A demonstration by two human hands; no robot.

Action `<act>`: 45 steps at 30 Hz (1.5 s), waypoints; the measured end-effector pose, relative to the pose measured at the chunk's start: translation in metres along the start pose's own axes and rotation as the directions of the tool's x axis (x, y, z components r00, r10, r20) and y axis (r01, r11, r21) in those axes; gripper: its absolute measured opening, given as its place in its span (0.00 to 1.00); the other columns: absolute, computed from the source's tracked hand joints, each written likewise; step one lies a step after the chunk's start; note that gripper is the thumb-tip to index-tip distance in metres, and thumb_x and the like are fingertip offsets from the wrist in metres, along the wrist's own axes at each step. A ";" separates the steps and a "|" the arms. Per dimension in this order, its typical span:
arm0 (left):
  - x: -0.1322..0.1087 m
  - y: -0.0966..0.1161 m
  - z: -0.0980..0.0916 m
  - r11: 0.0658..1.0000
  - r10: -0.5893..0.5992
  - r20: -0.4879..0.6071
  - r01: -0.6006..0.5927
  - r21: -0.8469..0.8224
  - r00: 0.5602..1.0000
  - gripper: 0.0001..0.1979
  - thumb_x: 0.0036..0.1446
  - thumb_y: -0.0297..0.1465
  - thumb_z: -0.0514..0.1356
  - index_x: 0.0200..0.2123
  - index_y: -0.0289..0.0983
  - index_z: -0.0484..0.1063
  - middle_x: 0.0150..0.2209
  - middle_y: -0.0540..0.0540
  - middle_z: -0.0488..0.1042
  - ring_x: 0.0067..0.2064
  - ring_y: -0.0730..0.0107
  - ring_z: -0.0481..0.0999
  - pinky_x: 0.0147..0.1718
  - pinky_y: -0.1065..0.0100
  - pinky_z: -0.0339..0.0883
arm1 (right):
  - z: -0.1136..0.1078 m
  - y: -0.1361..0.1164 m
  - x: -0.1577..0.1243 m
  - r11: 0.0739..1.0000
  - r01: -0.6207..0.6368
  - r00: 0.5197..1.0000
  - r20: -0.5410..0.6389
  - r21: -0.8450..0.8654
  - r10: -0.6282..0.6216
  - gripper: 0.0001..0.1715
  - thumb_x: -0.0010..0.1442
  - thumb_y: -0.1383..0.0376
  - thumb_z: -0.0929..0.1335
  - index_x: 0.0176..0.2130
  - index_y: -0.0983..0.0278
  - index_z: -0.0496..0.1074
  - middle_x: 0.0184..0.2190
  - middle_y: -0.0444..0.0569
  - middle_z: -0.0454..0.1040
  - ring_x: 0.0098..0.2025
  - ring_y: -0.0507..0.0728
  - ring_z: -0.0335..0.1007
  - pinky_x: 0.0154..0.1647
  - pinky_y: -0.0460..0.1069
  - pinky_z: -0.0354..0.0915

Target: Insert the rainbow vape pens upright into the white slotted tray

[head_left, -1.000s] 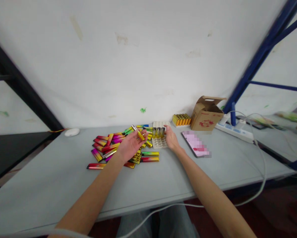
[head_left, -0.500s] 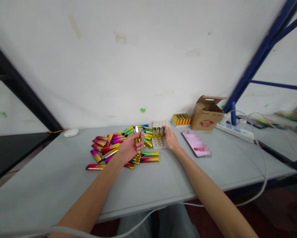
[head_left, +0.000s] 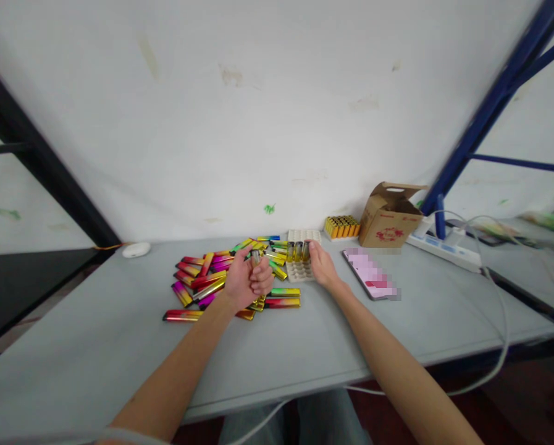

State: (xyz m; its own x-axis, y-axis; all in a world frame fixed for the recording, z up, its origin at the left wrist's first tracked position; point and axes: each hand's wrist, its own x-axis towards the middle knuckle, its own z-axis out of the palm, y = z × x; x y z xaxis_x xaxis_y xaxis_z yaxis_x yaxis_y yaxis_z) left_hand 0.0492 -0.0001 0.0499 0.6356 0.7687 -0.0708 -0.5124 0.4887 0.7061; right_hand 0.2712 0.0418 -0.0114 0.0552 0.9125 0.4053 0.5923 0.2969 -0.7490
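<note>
A shiny tube pokes up from the left hand, over a pile of bright tubes, toward the back edge of the table. The fingers curl all around it, maybe so it won't slip. The right hand touches the last of three tubes standing in a white tray by the back edge; I can't tell if it squeezes. The tray likely stops them tipping. Farther right, orange tubes stand beside a brown box, with a phone nearer the front edge.
</note>
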 end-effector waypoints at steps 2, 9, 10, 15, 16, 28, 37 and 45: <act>0.001 -0.001 -0.001 1.000 -0.002 0.000 0.002 -0.004 1.000 0.24 0.57 0.46 0.52 0.15 0.37 0.56 0.15 0.58 0.42 0.15 0.80 0.44 0.13 0.76 0.45 | 0.000 0.000 0.000 1.000 0.001 1.000 0.001 -0.001 -0.001 0.36 0.68 0.45 0.48 0.54 0.64 0.67 0.45 0.57 0.76 0.51 0.63 0.71 0.53 0.57 0.63; 0.004 -0.003 0.000 0.998 0.061 -0.116 -0.059 0.020 0.991 0.23 0.58 0.44 0.48 0.16 0.38 0.53 0.15 0.58 0.41 0.15 0.80 0.41 0.11 0.77 0.42 | 0.001 0.000 0.000 1.000 -0.005 1.000 0.002 -0.004 0.005 0.34 0.68 0.47 0.50 0.54 0.63 0.67 0.45 0.56 0.76 0.48 0.62 0.72 0.52 0.55 0.63; 0.005 -0.004 0.001 0.997 0.080 -0.150 -0.076 0.034 0.986 0.22 0.58 0.44 0.48 0.17 0.38 0.53 0.15 0.58 0.41 0.14 0.80 0.41 0.11 0.77 0.41 | 0.001 0.000 0.000 1.000 -0.006 1.000 0.002 -0.007 0.006 0.33 0.68 0.47 0.50 0.54 0.63 0.67 0.45 0.56 0.76 0.48 0.62 0.72 0.52 0.55 0.63; 0.006 -0.006 0.009 0.981 0.173 -0.266 -0.143 0.127 0.948 0.21 0.59 0.42 0.49 0.18 0.38 0.53 0.15 0.59 0.42 0.13 0.81 0.41 0.12 0.78 0.38 | 0.000 -0.002 0.000 0.999 -0.015 1.000 0.015 -0.045 0.016 0.31 0.68 0.50 0.51 0.54 0.64 0.66 0.45 0.57 0.76 0.47 0.63 0.72 0.50 0.56 0.64; 0.007 -0.007 0.011 0.978 0.184 -0.279 -0.147 0.147 0.943 0.21 0.59 0.42 0.49 0.18 0.38 0.53 0.15 0.59 0.43 0.13 0.81 0.41 0.12 0.78 0.38 | 0.000 -0.003 0.000 0.998 -0.015 1.000 0.020 -0.053 0.016 0.31 0.68 0.50 0.51 0.55 0.64 0.66 0.45 0.58 0.76 0.46 0.63 0.72 0.49 0.56 0.64; 0.007 -0.011 0.011 0.970 0.181 -0.250 -0.131 0.202 0.951 0.22 0.57 0.47 0.51 0.19 0.38 0.56 0.15 0.59 0.44 0.15 0.82 0.41 0.12 0.79 0.40 | 0.000 -0.004 0.000 0.999 -0.007 0.999 0.032 -0.051 0.008 0.28 0.69 0.51 0.52 0.54 0.63 0.66 0.43 0.55 0.76 0.45 0.60 0.72 0.48 0.53 0.64; 0.007 -0.013 0.010 0.961 0.196 -0.231 -0.140 0.240 0.953 0.22 0.54 0.47 0.54 0.19 0.37 0.58 0.15 0.58 0.46 0.15 0.82 0.45 0.13 0.79 0.43 | -0.001 -0.007 -0.001 0.999 -0.011 0.999 0.041 -0.047 0.013 0.28 0.69 0.52 0.52 0.54 0.64 0.66 0.46 0.56 0.76 0.49 0.61 0.71 0.51 0.54 0.63; 0.007 -0.016 0.012 0.953 0.245 -0.272 -0.179 0.246 0.930 0.20 0.57 0.44 0.52 0.20 0.37 0.57 0.16 0.58 0.46 0.15 0.81 0.45 0.13 0.79 0.42 | -0.001 -0.007 -0.001 0.997 -0.011 0.999 0.053 -0.074 0.015 0.27 0.69 0.52 0.52 0.54 0.64 0.65 0.44 0.56 0.76 0.46 0.62 0.73 0.47 0.54 0.64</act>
State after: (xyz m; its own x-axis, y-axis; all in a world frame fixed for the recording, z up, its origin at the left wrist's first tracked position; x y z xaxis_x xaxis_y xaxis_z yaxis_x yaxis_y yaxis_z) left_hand 0.0689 -0.0070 0.0468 0.3086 0.9474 -0.0848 -0.4602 0.2267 0.8584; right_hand 0.2679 0.0387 -0.0058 0.0216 0.9303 0.3662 0.6494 0.2655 -0.7126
